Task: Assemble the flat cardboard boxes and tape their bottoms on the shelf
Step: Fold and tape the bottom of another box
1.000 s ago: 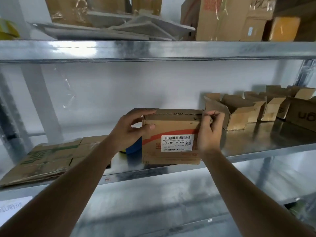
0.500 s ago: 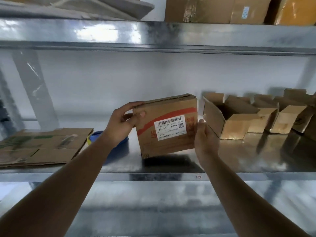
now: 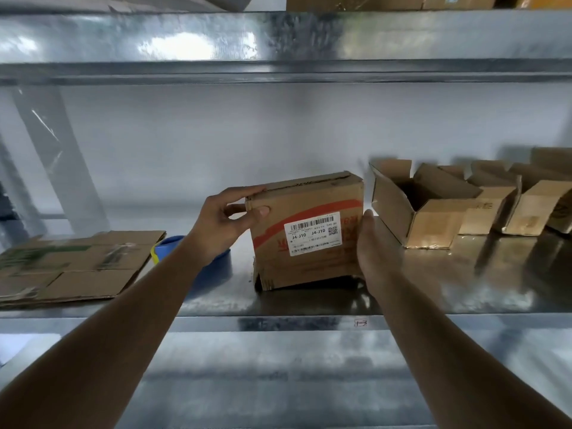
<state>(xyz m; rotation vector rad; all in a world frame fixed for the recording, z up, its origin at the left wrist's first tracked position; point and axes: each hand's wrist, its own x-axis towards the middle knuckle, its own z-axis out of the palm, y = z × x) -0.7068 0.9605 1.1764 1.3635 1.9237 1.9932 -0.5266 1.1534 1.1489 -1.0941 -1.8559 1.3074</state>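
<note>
Handling: light, hollow labelled box [image 3: 306, 230]; walls likely stiff enough but will dent, so hold by top corners and side edges, not mid-panel.
Left hand [image 3: 223, 226]: thumb and fingers pinching the top left corner.
Right hand [image 3: 370, 246]: fingers straight and together, flat against the right side.
Look: brown corrugated, red curved stripe, white barcode label [image 3: 313, 233] reading J4-J10; tilted, top flaps closed.
Where: mid shelf [image 3: 278, 323], flattened cardboard [image 3: 74, 261] left, blue tape roll [image 3: 213, 270] just behind the left wrist, open boxes [image 3: 427, 205] right.
</note>
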